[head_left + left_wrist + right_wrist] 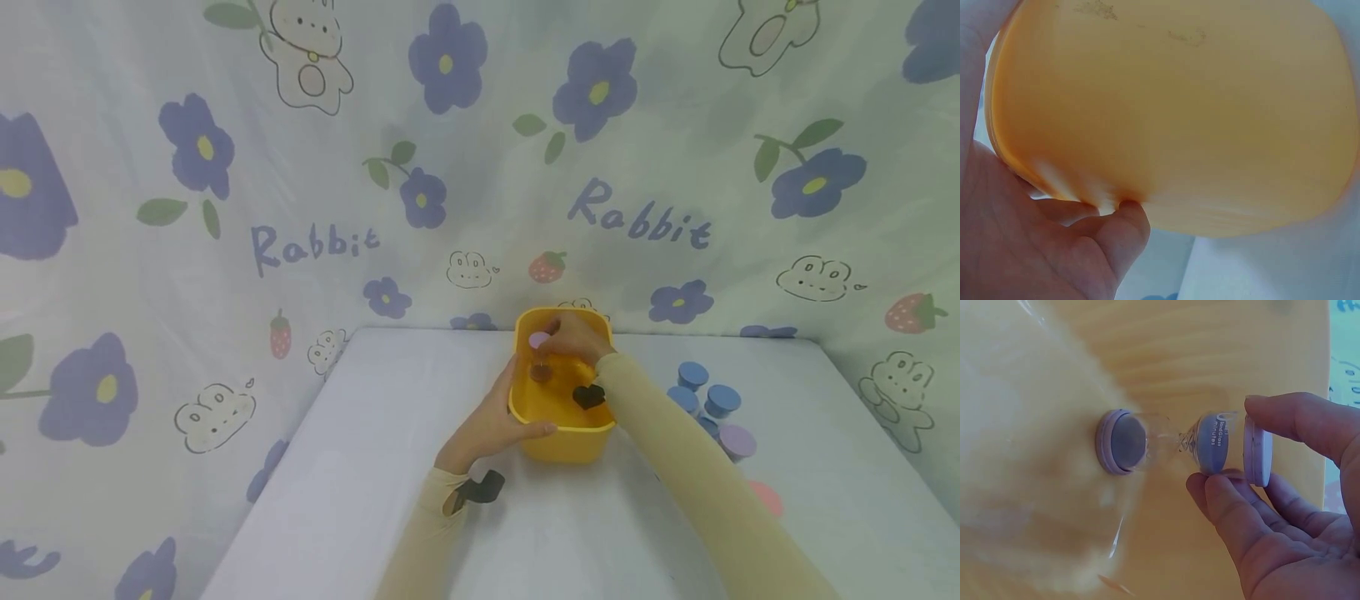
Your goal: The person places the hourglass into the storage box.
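A yellow plastic bin (566, 446) sits near the table's far edge, its opening facing up toward me. My left hand (491, 423) grips its left side, thumb over the near rim; in the left wrist view the fingers press into the bin wall (1179, 125). Inside the bin, my right hand (576, 335) holds a sand timer (1213, 447) by its upper end cap. The timer has pale purple caps, a clear glass waist and bluish-grey sand in both bulbs. Its lower cap (1107, 442) is at the bin's inner surface.
Right of the bin stand several blue-capped pieces (693, 373), a purple-capped one (738, 440) and a pink one (767, 497), partly hidden by my right sleeve. A curtain (480, 183) printed with flowers and rabbits hangs behind the white table (360, 433).
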Motion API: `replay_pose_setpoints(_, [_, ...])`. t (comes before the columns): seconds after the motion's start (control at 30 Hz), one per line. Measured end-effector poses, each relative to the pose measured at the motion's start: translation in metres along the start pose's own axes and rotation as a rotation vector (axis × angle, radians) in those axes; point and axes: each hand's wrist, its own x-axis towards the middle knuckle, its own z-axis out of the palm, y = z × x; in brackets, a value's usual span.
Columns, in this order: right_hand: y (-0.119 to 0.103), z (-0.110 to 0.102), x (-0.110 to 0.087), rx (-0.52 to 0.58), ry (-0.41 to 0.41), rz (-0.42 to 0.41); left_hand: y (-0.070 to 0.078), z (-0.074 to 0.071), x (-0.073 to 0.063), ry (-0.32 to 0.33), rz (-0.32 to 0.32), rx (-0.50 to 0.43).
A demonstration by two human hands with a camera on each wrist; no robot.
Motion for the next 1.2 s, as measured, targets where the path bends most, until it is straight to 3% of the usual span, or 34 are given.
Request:
replay_pose_setpoints(0.3, [-0.007,-0.002,-0.01,0.019,-0.026,0.028,-0.001,0.001,-0.002,0.005,0.002,0.002])
replay_pose_setpoints(0.43, [-0.012,-0.009,-0.012,-0.025,-0.017,0.036,-0.004,0.001,-0.002,0.009,-0.007,0.002])
replay_pose_setpoints(0.7, [-0.024,-0.032,-0.018,-0.129,0.025,-0.094,-0.003,0.002,-0.002,0.012,-0.024,0.007])
replay_pose_setpoints(1.0, [-0.036,-0.067,-0.064,-0.1,0.091,-0.235,-0.002,0.001,0.0,0.008,0.006,-0.019])
replay_pose_setpoints(1.2, [-0.032,-0.09,-0.099,-0.1,0.155,-0.268,0.0,0.001,-0.001,0.013,-0.012,0.002])
